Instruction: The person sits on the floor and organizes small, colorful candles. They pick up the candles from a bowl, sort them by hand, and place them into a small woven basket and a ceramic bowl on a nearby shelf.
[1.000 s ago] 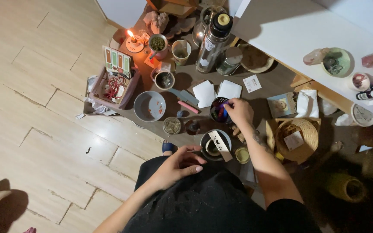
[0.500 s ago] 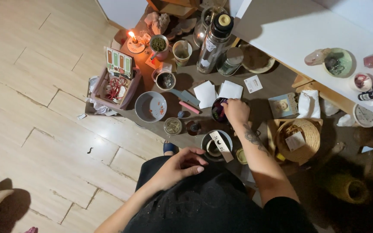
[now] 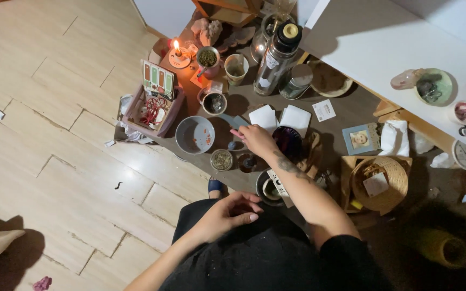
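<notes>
Pink stick [image 3: 237,132] in right hand [image 3: 255,140] pinch grip; left hand [image 3: 227,214] loose, empty; two white cards [image 3: 279,117].

grey bowl [image 3: 194,134] with red specks; white paper squares [image 3: 280,117]; tan woven basket [image 3: 379,184]; pale wood-plank floor [image 3: 55,134]

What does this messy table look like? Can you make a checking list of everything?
Surface: low dark table, crowded.
Job's things: small pink stick at the right hand's fingertips, beside a dark round dish.
Clutter: grey bowl, lit candle, tall bottle, two white cards, woven basket, small framed picture.
Grips: right hand reaching over the table, pinching the stick; left hand resting on the lap, holding nothing.
Cables: nothing seen.
Surroundings: pale wood-pattern floor, white counter.
</notes>
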